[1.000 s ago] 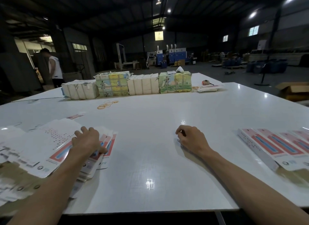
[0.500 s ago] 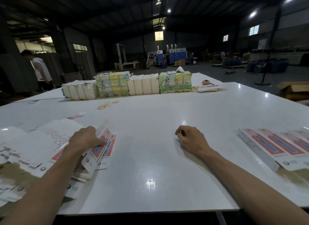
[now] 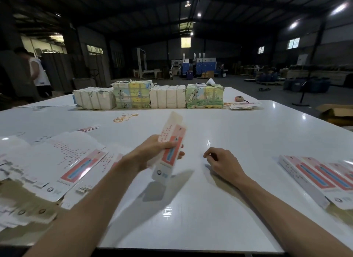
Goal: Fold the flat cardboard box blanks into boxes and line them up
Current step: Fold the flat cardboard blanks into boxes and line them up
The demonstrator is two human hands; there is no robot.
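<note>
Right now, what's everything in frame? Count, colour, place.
table: 1, white, fills the foreground
flat blanks: loose pile, count unclear, white with pink print, table left
held blank: 1, white and pink, in the air over table centre
folded boxes: at least 3, pink and white, row at table right
bundles: 4, two cream, two colour-printed, row at far side
rubber bands: several, yellow, before the bundles
person: 1, white top, far left background
left hand: grips the held blank
right hand: fingers loosely curled, on the table, nothing visible in it

In the left hand a tilted flat box blank, right hand just beside.
</note>
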